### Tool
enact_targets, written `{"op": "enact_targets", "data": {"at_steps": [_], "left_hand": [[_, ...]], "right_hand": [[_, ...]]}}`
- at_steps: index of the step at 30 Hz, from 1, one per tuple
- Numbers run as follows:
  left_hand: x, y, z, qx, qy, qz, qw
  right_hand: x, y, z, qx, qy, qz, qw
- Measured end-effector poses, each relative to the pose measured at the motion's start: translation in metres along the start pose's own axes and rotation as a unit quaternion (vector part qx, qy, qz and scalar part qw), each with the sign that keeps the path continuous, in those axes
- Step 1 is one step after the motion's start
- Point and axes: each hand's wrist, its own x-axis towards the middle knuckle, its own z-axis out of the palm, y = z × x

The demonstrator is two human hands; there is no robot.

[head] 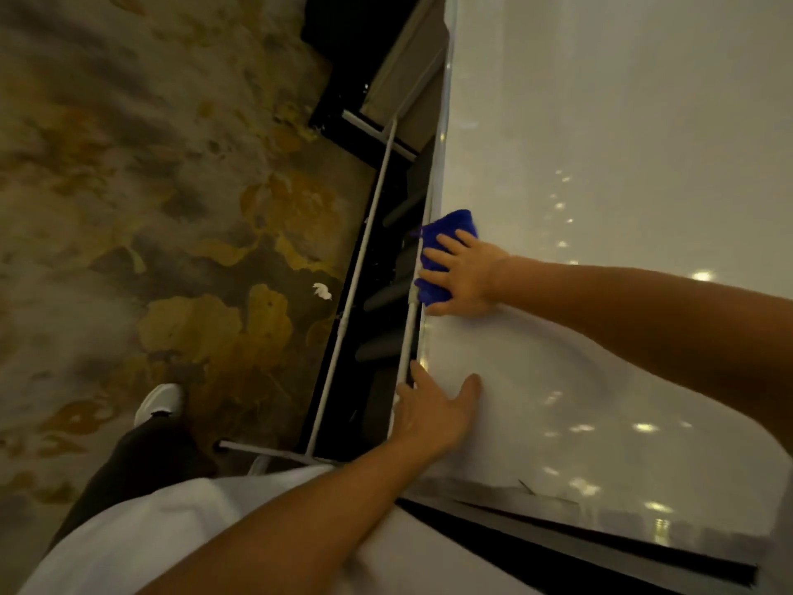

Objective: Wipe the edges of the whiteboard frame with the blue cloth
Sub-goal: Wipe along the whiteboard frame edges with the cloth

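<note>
The whiteboard [600,165] fills the right half of the view, seen steeply from above. Its silver frame edge [440,165] runs down the board's left side. My right hand [465,279] presses the blue cloth [446,234] against that frame edge about halfway along, fingers spread over the cloth and reaching past the edge. My left hand [433,412] sits lower on the same edge, thumb lying on the white surface, fingers wrapped over the frame.
Below the board lies its white metal stand [364,259] with a foot bar [266,452]. The patterned carpet [150,208] holds a small white scrap [322,290]. My shoe [159,403] stands near the stand. A dark cabinet [356,58] is at the top.
</note>
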Motion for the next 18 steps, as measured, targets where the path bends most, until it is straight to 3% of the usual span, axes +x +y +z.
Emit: {"op": "enact_targets", "data": {"at_steps": [2, 4, 8, 10, 12, 15, 16, 18], "left_hand": [[-0.003, 0.001, 0.012, -0.003, 0.016, -0.006, 1.000], [-0.011, -0.003, 0.029, -0.014, 0.049, -0.005, 0.999], [-0.011, -0.011, 0.045, 0.028, 0.111, 0.003, 0.993], [-0.010, -0.004, 0.049, 0.036, 0.129, -0.001, 0.991], [-0.010, 0.002, 0.055, 0.038, 0.139, -0.021, 0.989], [-0.011, 0.002, 0.066, 0.036, 0.155, -0.040, 0.986], [-0.009, 0.002, 0.067, 0.034, 0.162, -0.040, 0.985], [-0.006, 0.003, 0.066, 0.036, 0.179, -0.036, 0.983]], "right_hand": [[-0.011, -0.010, 0.009, -0.025, -0.009, -0.135, 0.990], [-0.011, 0.001, 0.008, -0.052, -0.009, -0.178, 0.983], [0.001, 0.035, -0.002, -0.078, -0.008, 0.024, 0.997], [0.002, 0.020, 0.002, -0.060, 0.000, 0.034, 0.998], [-0.004, -0.008, 0.012, -0.057, -0.022, -0.052, 0.997], [-0.007, -0.016, 0.024, -0.102, -0.006, -0.247, 0.964], [-0.005, -0.004, 0.021, -0.094, -0.003, -0.242, 0.966], [0.001, 0.024, 0.011, -0.084, 0.015, -0.093, 0.992]]}}
